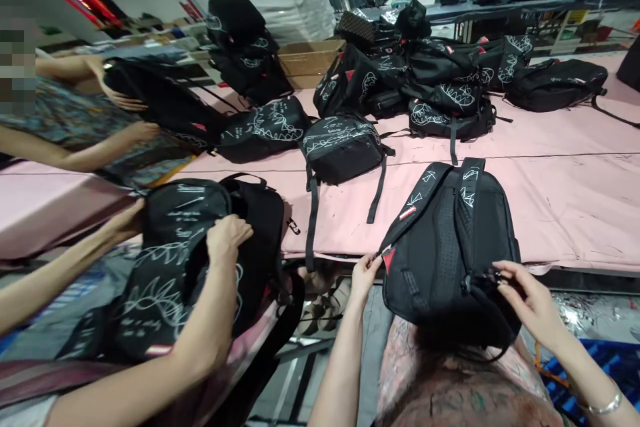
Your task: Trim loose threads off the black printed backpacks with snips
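Observation:
A black backpack [440,253] leans against the table's front edge, close to my body, its back panel and shoulder straps facing up. White line drawings and a small red-and-white label mark the straps. At the bag's left side, my left hand [367,275] pinches its edge beside a red triangular patch [388,259]. My right hand [527,297] is closed at the lower right, fingers on a dark strap with a buckle; its exact shape is blurred. The bag's front faces away from me and is hidden.
Left of me, a co-worker's hands [227,240] work on another patterned backpack [165,267]. Farther left, another person holds a black bag [155,97]. Backpacks lie on the pink-covered table [565,193], one [345,147] just ahead. A cardboard box [310,61] stands behind.

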Demonstrator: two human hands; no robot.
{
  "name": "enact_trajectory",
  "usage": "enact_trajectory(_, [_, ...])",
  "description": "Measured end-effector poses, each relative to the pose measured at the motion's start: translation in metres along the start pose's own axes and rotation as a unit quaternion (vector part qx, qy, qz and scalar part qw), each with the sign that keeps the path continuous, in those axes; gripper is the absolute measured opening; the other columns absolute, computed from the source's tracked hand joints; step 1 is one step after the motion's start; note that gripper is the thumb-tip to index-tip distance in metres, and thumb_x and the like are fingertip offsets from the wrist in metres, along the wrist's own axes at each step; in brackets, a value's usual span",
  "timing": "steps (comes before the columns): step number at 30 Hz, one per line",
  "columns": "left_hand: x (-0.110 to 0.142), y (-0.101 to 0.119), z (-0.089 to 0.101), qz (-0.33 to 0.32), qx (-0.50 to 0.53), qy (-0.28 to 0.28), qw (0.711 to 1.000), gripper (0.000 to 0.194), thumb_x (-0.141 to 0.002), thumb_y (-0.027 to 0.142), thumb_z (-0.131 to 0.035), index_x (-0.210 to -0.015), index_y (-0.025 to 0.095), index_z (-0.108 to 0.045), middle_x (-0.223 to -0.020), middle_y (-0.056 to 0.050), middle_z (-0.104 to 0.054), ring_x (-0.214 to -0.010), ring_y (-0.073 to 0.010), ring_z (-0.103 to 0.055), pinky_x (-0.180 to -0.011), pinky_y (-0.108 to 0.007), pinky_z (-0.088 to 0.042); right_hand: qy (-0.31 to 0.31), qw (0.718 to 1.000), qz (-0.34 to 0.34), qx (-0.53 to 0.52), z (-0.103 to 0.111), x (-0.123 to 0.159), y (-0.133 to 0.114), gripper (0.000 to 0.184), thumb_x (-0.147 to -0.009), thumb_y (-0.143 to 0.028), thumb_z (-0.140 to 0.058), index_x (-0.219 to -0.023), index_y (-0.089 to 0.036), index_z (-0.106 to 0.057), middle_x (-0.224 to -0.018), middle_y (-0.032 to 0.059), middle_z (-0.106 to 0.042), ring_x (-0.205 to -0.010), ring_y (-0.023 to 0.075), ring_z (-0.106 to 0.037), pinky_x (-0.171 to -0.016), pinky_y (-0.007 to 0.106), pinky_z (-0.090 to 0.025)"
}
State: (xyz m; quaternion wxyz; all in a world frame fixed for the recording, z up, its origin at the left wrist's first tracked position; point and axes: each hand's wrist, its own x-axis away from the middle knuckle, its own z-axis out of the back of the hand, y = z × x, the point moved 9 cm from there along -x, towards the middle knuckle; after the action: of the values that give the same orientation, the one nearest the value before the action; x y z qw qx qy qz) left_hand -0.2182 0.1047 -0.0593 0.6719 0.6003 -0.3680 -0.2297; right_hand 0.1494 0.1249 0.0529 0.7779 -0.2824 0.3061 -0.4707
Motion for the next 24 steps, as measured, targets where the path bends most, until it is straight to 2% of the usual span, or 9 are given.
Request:
enact_trajectory(5, [0.008,0.005,-0.014,0.035,0.122,0.020,0.992,0.044,-0.066,0.054,-0.060,-0.071,0.011,-0.066,-0.057,-0.002,-0.063,-0.051,-0.0118,-0.058,-0.049,-0.022,-0.044,-0.113,0.983,0.053,0.135,-0.031,0.007,-0.016,0.043,-0.081,-0.032,-0.055,-0.124,-0.029,-0.048,-0.083,0.0012,-0.063,-0.076,0.0177,-0.062,-0.065,0.027,-0.050])
enact_trajectory(8, [0.026,0.016,-0.027,0.061,0.170,0.003,0.984,0.040,-0.064,0.049,-0.065,-0.072,0.009,-0.067,-0.065,-0.007,-0.067,-0.059,-0.0147,-0.062,-0.057,-0.024,-0.049,-0.096,0.976,0.043,0.188,-0.023,0.013,0.001,0.042,-0.080,-0.021,-0.050,-0.121,-0.031,-0.050,-0.089,0.0000,-0.066,-0.078,0.0170,-0.064,-0.067,0.027,-0.050])
enact_trajectory(11, [0.059,0.015,-0.051,0.107,0.210,-0.048,0.971,0.040,-0.064,0.047,-0.067,-0.072,0.008,-0.067,-0.071,-0.010,-0.069,-0.060,-0.0173,-0.064,-0.060,-0.028,-0.050,-0.032,0.975,0.011,0.219,0.008,0.016,0.033,0.045,-0.076,-0.013,-0.043,-0.117,-0.030,-0.053,-0.102,-0.0009,-0.066,-0.084,0.0158,-0.064,-0.071,0.025,-0.050])
enact_trajectory(13, [0.083,0.004,-0.072,0.151,0.220,-0.115,0.957,0.041,-0.067,0.049,-0.064,-0.075,0.008,-0.066,-0.071,-0.010,-0.068,-0.057,-0.0173,-0.063,-0.056,-0.029,-0.050,0.041,0.965,-0.042,0.256,0.042,0.018,0.062,0.039,-0.076,-0.017,-0.043,-0.111,-0.027,-0.058,-0.101,0.0006,-0.067,-0.080,0.0169,-0.065,-0.066,0.026,-0.050])
enact_trajectory(15, [0.101,-0.007,-0.090,0.165,0.178,-0.185,0.952,0.042,-0.072,0.050,-0.058,-0.079,0.009,-0.065,-0.068,-0.008,-0.067,-0.055,-0.0156,-0.061,-0.051,-0.025,-0.046,0.125,0.936,-0.115,0.308,0.083,0.024,0.089,0.032,-0.077,-0.024,-0.045,-0.103,-0.023,-0.062,-0.094,0.0040,-0.068,-0.073,0.0196,-0.065,-0.059,0.027,-0.049])
enact_trajectory(17, [0.102,-0.012,-0.094,0.111,0.084,-0.212,0.967,0.040,-0.075,0.049,-0.055,-0.080,0.010,-0.064,-0.067,-0.006,-0.066,-0.058,-0.0148,-0.060,-0.052,-0.023,-0.045,0.175,0.901,-0.176,0.355,0.115,0.033,0.109,0.031,-0.077,-0.031,-0.046,-0.100,-0.020,-0.064,-0.087,0.0074,-0.069,-0.068,0.0227,-0.064,-0.053,0.029,-0.046])
enact_trajectory(19, [0.090,-0.005,-0.089,0.008,-0.020,-0.197,0.980,0.033,-0.072,0.044,-0.060,-0.086,0.014,-0.065,-0.077,-0.006,-0.067,-0.070,-0.0172,-0.061,-0.063,-0.025,-0.047,0.182,0.890,-0.202,0.366,0.132,0.038,0.117,0.035,-0.077,-0.038,-0.047,-0.101,-0.018,-0.063,-0.082,0.0088,-0.068,-0.062,0.0233,-0.061,-0.048,0.030,-0.043])
enact_trajectory(21, [0.076,0.010,-0.086,-0.100,-0.110,-0.172,0.974,0.036,-0.068,0.037,-0.066,-0.098,0.019,-0.063,-0.093,-0.007,-0.067,-0.084,-0.0202,-0.061,-0.077,-0.031,-0.047,0.179,0.903,-0.200,0.335,0.136,0.039,0.113,0.040,-0.077,-0.043,-0.047,-0.103,-0.017,-0.061,-0.079,0.0081,-0.067,-0.055,0.0209,-0.058,-0.048,0.030,-0.043])
enact_trajectory(24, [0.062,0.033,-0.095,-0.217,-0.210,-0.174,0.937,0.044,-0.073,0.030,-0.061,-0.116,0.022,-0.054,-0.110,-0.009,-0.061,-0.091,-0.0209,-0.059,-0.088,-0.036,-0.043,0.183,0.928,-0.185,0.266,0.128,0.034,0.089,0.043,-0.079,-0.046,-0.048,-0.109,-0.017,-0.056,-0.084,0.0074,-0.066,-0.056,0.0184,-0.057,-0.054,0.032,-0.046])
